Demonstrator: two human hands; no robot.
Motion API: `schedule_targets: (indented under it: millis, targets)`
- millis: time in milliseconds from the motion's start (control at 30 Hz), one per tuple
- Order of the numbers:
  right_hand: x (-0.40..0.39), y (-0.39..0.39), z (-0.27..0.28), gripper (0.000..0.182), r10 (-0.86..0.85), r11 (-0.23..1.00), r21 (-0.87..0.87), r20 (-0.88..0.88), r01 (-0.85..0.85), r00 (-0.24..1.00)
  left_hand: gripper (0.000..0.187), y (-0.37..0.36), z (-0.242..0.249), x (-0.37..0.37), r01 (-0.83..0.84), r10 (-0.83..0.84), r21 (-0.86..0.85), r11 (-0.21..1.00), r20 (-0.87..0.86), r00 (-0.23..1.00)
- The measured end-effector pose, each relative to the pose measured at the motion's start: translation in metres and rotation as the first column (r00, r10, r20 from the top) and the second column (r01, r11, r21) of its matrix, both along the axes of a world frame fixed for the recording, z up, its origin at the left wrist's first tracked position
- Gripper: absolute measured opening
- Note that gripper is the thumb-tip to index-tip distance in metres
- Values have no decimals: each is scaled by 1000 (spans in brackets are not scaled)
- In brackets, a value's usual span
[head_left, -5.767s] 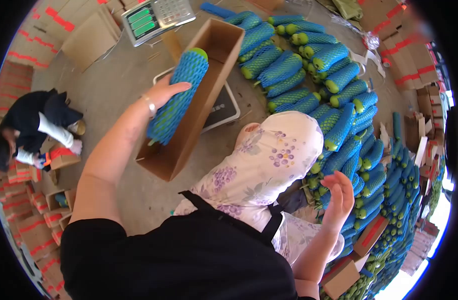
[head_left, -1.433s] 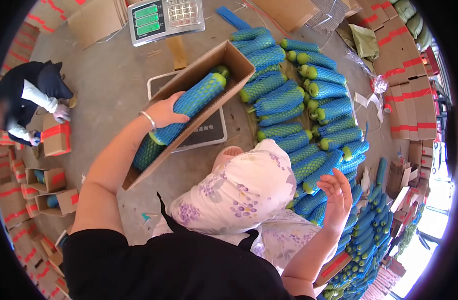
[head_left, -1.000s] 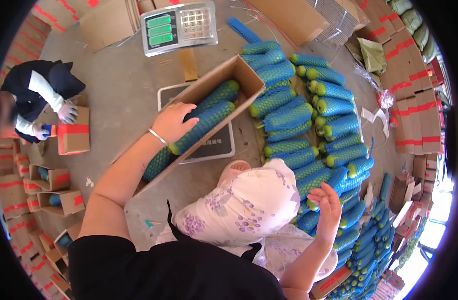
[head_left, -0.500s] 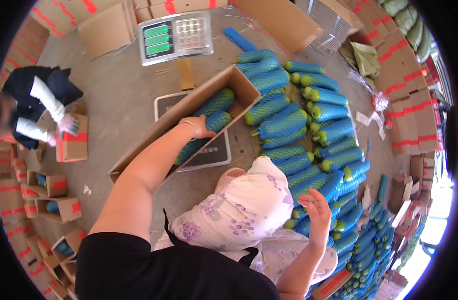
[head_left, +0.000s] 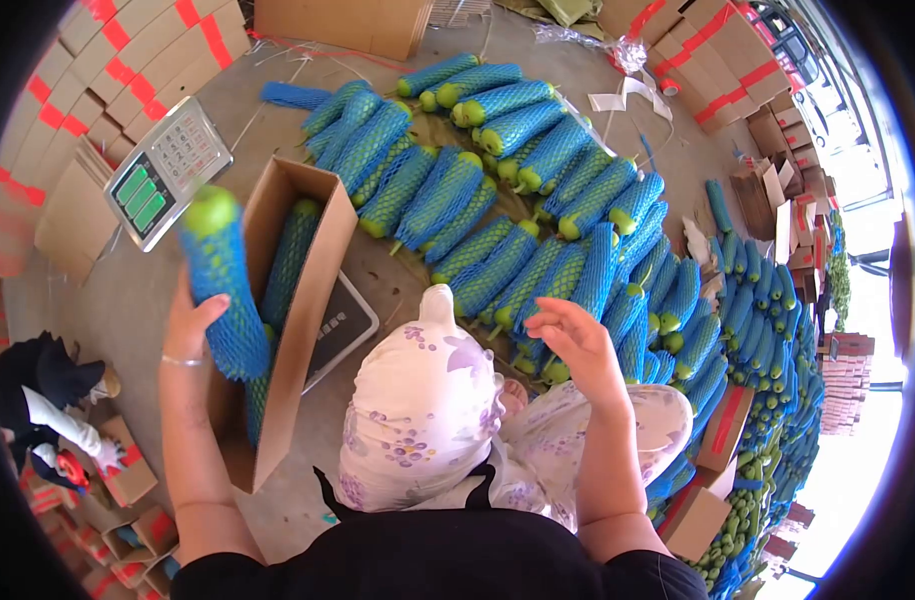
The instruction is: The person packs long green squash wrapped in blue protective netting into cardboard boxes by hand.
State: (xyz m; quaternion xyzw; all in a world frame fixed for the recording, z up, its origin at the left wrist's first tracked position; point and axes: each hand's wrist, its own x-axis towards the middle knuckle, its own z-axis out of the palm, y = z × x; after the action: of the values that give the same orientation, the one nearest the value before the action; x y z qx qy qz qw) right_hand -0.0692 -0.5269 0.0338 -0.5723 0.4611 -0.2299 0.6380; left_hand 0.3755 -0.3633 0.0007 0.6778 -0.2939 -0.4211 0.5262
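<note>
My left hand [head_left: 191, 325] grips a long green gourd [head_left: 228, 290] in a blue foam net, holding it upright at the left side of a narrow open carton [head_left: 313, 310]. Inside the carton lie other netted gourds [head_left: 290, 265], partly hidden by the raised one. The carton rests on a scale platform [head_left: 340, 325]. My right hand [head_left: 581, 350] hovers above rows of netted gourds [head_left: 498, 265] on the floor, its fingers apart and slightly bent, holding nothing.
The scale's display [head_left: 163, 185] stands beyond the carton. Taped cartons [head_left: 143, 60] are stacked at the back left. At the lower left, a co-worker [head_left: 38, 390] bends over a carton [head_left: 128, 470]. More gourds [head_left: 763, 300] lie at the right.
My left hand has come up out of the carton with a netted gourd. The view has turned to the right. My right hand remains raised, fingers apart.
</note>
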Motion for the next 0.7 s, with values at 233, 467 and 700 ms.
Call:
schedule_targets:
  millis: [233,467,700]
  targets:
    - [39,-5,-11,36,159,983,-87,-19,-160,987,49,-20,-13,-25,-525,387,-419,741,-372,844]
    - [29,4,-24,34,163,981,-92,-106,-173,981,36,-36,-108,-64,-920,595,-20,391,-757,269]
    - [14,5,-34,35,148,985,-67,-165,-161,975,45,34,-101,-50,-532,304,-161,831,-670,677]
